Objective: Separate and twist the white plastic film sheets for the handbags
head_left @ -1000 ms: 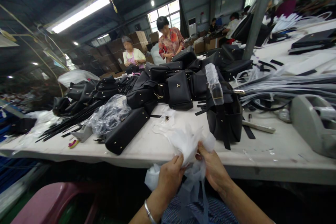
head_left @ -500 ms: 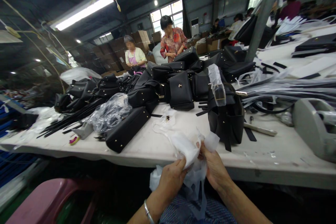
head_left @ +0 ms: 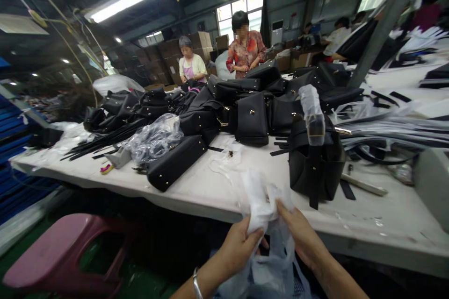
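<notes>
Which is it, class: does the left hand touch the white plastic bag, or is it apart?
Touching. The head view shows the left hand gripping the white plastic bag.

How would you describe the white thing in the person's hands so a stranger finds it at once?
Start at the long white table piled with black bags. At its near edge, the left hand and right hand both grip a crumpled white tissue-like sheet, the only soft white bundle held above the lap.
</notes>
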`<control>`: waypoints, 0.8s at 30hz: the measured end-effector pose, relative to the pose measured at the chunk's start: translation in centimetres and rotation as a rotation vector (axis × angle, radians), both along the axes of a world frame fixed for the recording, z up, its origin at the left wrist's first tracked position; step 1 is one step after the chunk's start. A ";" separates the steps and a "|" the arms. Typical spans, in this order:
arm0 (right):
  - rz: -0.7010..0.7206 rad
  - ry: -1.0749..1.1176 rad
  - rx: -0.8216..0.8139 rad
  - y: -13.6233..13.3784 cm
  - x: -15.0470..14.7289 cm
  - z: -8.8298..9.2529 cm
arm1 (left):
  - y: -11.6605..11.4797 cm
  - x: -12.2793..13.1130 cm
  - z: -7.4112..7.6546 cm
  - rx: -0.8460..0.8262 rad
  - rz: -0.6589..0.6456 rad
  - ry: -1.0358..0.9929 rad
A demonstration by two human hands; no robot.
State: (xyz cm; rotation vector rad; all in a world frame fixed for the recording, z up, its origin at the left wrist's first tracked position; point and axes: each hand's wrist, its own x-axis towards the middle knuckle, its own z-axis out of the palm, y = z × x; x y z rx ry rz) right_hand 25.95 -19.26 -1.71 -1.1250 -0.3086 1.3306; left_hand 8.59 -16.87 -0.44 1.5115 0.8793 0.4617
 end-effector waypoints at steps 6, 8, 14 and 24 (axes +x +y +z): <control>0.210 0.448 -0.032 -0.5 0.0 1.5 | -0.3 -0.1 1.9 0.248 -0.059 0.079; 0.239 0.509 -0.036 -0.4 0.1 1.5 | -0.7 -0.3 1.9 0.249 -0.095 0.097; 0.223 0.547 -0.037 -0.2 0.1 0.9 | -1.8 -0.6 1.3 0.055 -0.035 0.021; 0.083 0.204 0.036 -0.9 -1.8 -0.5 | -1.3 -1.6 -1.6 -0.077 -0.045 0.030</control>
